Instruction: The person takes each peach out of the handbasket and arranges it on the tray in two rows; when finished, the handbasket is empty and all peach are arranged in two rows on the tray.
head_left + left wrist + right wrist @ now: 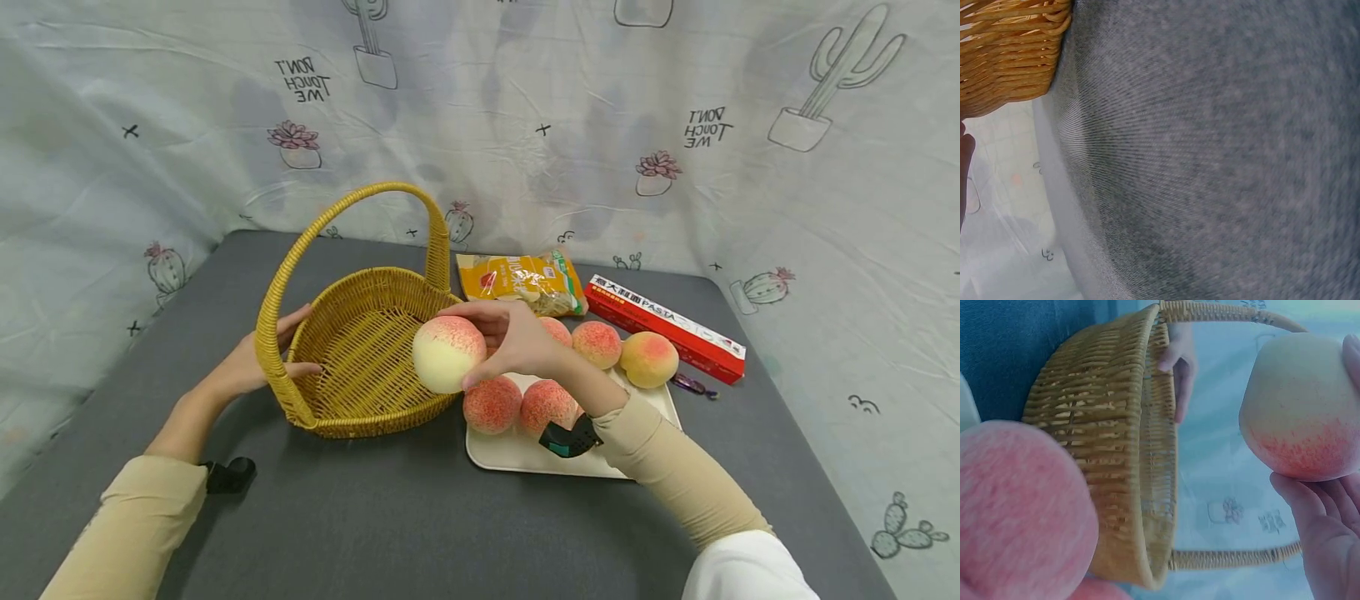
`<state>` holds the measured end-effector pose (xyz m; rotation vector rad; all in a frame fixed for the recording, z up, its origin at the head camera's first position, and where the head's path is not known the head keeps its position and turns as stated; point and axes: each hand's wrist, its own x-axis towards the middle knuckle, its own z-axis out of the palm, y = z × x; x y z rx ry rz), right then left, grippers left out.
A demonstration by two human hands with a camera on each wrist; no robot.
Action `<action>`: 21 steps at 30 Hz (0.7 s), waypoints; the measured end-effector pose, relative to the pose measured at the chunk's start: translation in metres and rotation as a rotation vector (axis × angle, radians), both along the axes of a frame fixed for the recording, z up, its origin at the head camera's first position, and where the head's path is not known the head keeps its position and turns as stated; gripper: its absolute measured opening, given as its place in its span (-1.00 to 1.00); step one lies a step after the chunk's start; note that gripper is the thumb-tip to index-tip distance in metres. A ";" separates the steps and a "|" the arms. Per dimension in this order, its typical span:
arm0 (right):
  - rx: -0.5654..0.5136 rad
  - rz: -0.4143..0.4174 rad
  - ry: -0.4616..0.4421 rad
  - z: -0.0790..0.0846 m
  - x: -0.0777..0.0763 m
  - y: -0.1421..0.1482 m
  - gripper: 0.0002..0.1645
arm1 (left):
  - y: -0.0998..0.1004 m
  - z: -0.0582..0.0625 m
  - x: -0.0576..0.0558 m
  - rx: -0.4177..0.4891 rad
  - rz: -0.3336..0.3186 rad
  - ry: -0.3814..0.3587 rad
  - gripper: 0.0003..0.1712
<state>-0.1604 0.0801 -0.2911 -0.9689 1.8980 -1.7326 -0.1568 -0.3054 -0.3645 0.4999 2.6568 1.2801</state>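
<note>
My right hand [522,340] grips a pale yellow peach with a red-speckled top [448,353], fingers behind it and thumb at its lower side. The peach is up by the right rim of a yellow wicker basket [367,428] with a tall arched handle. In the right wrist view, the held peach [1304,406] is beside the basket's opening. My left hand [251,362] holds the basket's left rim, thumb over the inner side and fingers outside. The basket's woven floor shows bare. Only a finger and the basket's wall [1010,56] show in the left wrist view.
Right of the basket, a cream tray [551,458] bears several peaches [492,405], partly hidden by my right arm. Behind it lie an orange food bag [525,282] and a red pasta box [663,327]. A small purple-wrapped candy [693,386] lies by the tray.
</note>
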 end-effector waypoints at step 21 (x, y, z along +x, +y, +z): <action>0.053 -0.240 0.048 -0.016 0.038 0.113 -0.08 | 0.000 0.003 0.002 0.009 0.014 -0.034 0.14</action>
